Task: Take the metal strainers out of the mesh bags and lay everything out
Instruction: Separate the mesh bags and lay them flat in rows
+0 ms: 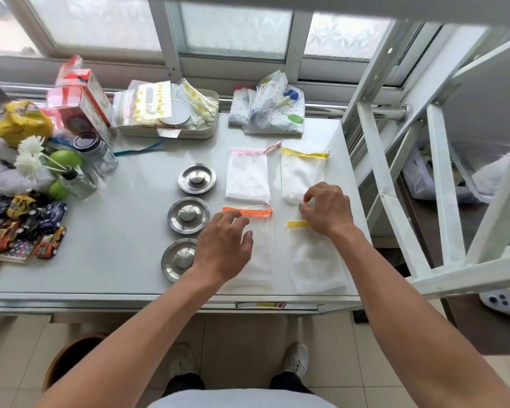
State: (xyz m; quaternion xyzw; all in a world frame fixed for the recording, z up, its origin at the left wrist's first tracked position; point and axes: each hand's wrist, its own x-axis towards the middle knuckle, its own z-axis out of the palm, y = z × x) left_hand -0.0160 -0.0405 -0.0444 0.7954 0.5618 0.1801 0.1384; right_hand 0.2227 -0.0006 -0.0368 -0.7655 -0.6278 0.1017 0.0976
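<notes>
Three round metal strainers lie in a column on the grey table: far (197, 178), middle (188, 214) and near (177, 260). To their right lie four white mesh bags, flat: a pink-trimmed bag (248, 178), a far yellow-trimmed bag (302, 172), an orange-trimmed bag (262, 228) and a near yellow-trimmed bag (315, 260). My left hand (223, 245) rests palm down on the orange-trimmed bag with fingers spread. My right hand (327, 209) has its fingertips pinched at the top edge of the near yellow-trimmed bag, covering most of its band.
At the left stand toy cars (27, 228), a glass jar (96, 154), green apples (64, 159) and boxes. A tray of packets (171, 113) and a patterned plastic bag (270, 110) sit at the back. A white metal frame (395, 201) rises at the table's right edge.
</notes>
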